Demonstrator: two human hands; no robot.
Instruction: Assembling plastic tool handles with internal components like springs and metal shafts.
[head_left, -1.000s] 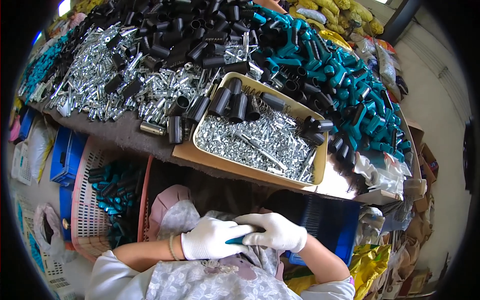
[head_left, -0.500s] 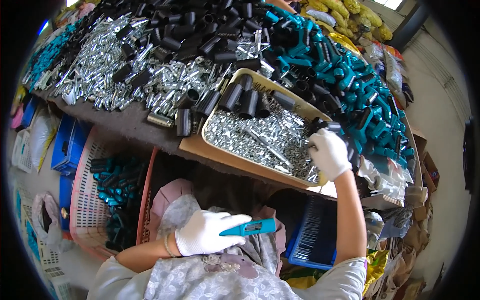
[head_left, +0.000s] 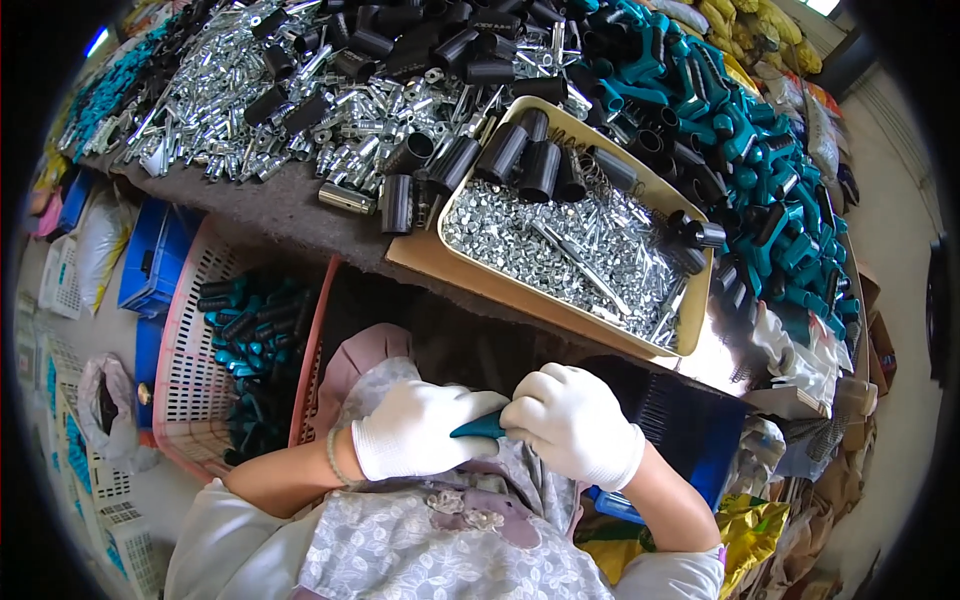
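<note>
Over my lap, my white-gloved left hand (head_left: 425, 432) grips a teal plastic handle (head_left: 482, 427), its tapered end showing between the hands. My right hand (head_left: 572, 425), gloved too, is closed over the handle's other end. Its fingers hide that end, and any small part inside them cannot be seen. Beyond the hands, a cream tray (head_left: 570, 336) on the bench edge holds small silver metal parts (head_left: 520, 240), a long metal rod (head_left: 585, 268) and several black tubes (head_left: 540, 170).
Silver fittings (head_left: 235, 95), black sleeves (head_left: 485, 70) and teal handles (head_left: 775, 235) are heaped on the bench. A pink basket (head_left: 195, 345) of teal-and-black pieces stands at left by blue crates (head_left: 160, 255). White gloves or cloths (head_left: 800, 350) lie right, above a yellow sack (head_left: 745, 530).
My right hand has left the tray and come down to the handle, closing over its right end. My left hand keeps its hold. The view has shifted, moving the bench up and right.
</note>
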